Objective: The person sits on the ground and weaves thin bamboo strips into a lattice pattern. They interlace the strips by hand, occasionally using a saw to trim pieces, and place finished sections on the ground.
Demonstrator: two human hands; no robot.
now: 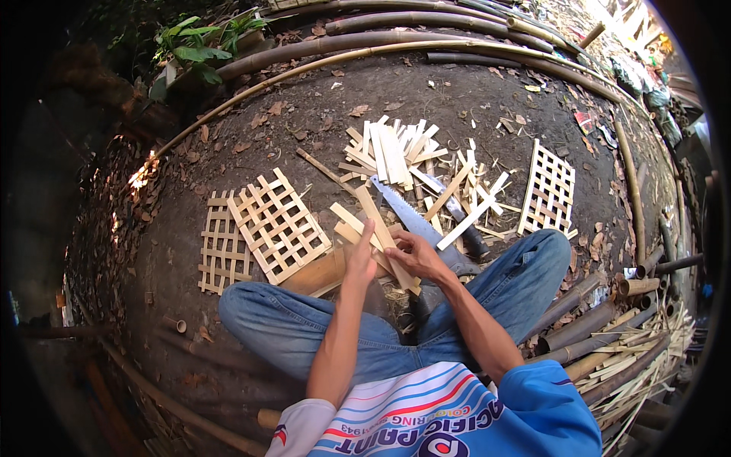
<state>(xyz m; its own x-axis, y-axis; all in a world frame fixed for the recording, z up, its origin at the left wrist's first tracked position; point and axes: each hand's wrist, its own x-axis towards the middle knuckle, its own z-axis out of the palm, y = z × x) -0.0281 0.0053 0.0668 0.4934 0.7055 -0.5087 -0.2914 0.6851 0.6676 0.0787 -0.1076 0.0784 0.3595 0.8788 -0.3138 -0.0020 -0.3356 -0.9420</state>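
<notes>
My left hand [361, 257] is closed, its thumb raised, around flat pale bamboo strips [348, 215] that fan out in front of it. Beside it, my right hand [416, 256] has curled fingers gripping a long bamboo strip [372, 210], which slants between the two hands toward my lap. Just beyond the right hand lies a handsaw [407, 214] with a toothed grey blade. A blade with a dark handle [474, 241] rests to its right, partly under loose strips. A thick bamboo piece [317, 273] lies below the left hand.
Two woven bamboo lattices [279, 227] overlap at left; another lattice [547, 188] lies at right. A pile of cut strips [392, 152] sits ahead. Long bamboo poles [365, 44] border the far ground. Bamboo lengths and split strips [609, 354] crowd the near right.
</notes>
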